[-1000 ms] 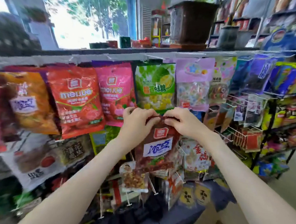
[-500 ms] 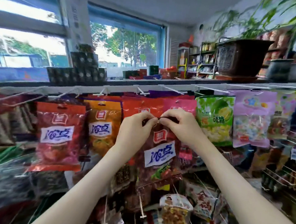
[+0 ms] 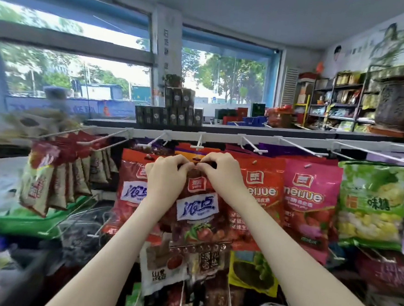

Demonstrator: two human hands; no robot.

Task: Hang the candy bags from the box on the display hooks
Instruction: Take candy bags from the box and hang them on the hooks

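Fingers of the left hand (image 3: pixel 164 176) and the right hand (image 3: pixel 223 176) pinch the top edge of the dark red candy bag (image 3: pixel 196 214), lifted within the last second from the lower row to just under the white hook (image 3: pixel 198 143) above them; threading its hole looks next. Right of the fingers, a red bag (image 3: pixel 262 193) and a pink bag (image 3: pixel 307 198) read "meijue"; the held bag's label is in Chinese script.

Both bare forearms were raised and extended forward, converging from the lower corners of the frame toward its centre. The left hand (image 3: pixel 167 178) and right hand (image 3: pixel 224 176) sat side by side at equal height, backs toward the viewer. The fingers of each were curled, with the fingertips of the two hands nearly meeting, and pinched the top edge of a candy bag (image 3: pixel 197 208). Both wrists were near straight.
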